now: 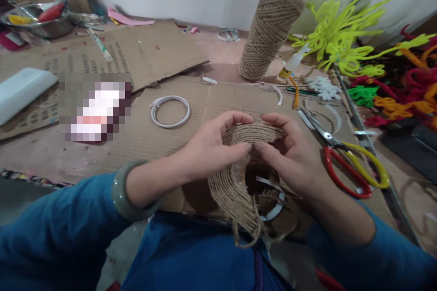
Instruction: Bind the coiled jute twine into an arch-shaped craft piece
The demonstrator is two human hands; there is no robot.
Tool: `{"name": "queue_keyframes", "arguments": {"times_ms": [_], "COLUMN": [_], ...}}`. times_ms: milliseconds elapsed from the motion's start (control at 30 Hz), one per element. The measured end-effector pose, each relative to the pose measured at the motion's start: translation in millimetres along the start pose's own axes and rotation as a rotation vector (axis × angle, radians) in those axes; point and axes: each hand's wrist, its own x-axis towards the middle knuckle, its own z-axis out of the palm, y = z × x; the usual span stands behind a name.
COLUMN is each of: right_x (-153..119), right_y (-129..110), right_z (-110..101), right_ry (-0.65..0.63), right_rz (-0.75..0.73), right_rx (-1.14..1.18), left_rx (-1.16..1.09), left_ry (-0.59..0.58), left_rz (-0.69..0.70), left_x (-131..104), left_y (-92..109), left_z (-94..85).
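A curved band of jute twine rows (225,191) is held between my two hands over the cardboard, its loose twine ends hanging toward me. My left hand (218,143) grips its upper left part, thumb on the near edge and fingers over the far side. At the upper right, my right hand (290,154) pinches the same band, the two thumbs nearly touching. A white strip (275,207) curls in the dark opening below the right hand. What lies under the band is partly hidden.
Scissors (336,145) with red and yellow handles lie right of my right hand. A white ring coil (170,111) rests at left. Behind stand a jute twine spool (269,32) and a glue bottle (293,63). Yellow pipe-cleaner flowers (341,36) spread at far right.
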Motion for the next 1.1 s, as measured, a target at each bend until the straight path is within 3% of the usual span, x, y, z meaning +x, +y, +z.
{"name": "queue_keyframes", "arguments": {"times_ms": [133, 267, 400, 567, 733, 1100], "right_x": [2, 6, 8, 5, 3, 5], "right_y": [6, 12, 11, 13, 19, 15], "right_z": [-5, -12, -14, -15, -17, -21], "right_ry": [-0.045, -0.003, -0.020, 0.155, 0.219, 0.232], "right_rz": [0.002, 0.014, -0.022, -0.204, -0.358, -0.355], "right_rx": [0.152, 0.233, 0.145, -0.132, -0.271, -0.361], "left_rx": [0.053, 0.116, 0.123, 0.116, 0.115, 0.056], "left_ry": [-0.001, 0.002, 0.000, 0.006, 0.006, 0.010], "left_rz": [0.006, 0.047, 0.059, 0.095, 0.097, 0.057], "left_x": [1, 3, 3, 3, 3, 4], "left_y": [-1, 0, 1, 0, 0, -2], "left_z": [-1.0, -3.6, -4.5, -5.3, -6.5, -5.5]}}
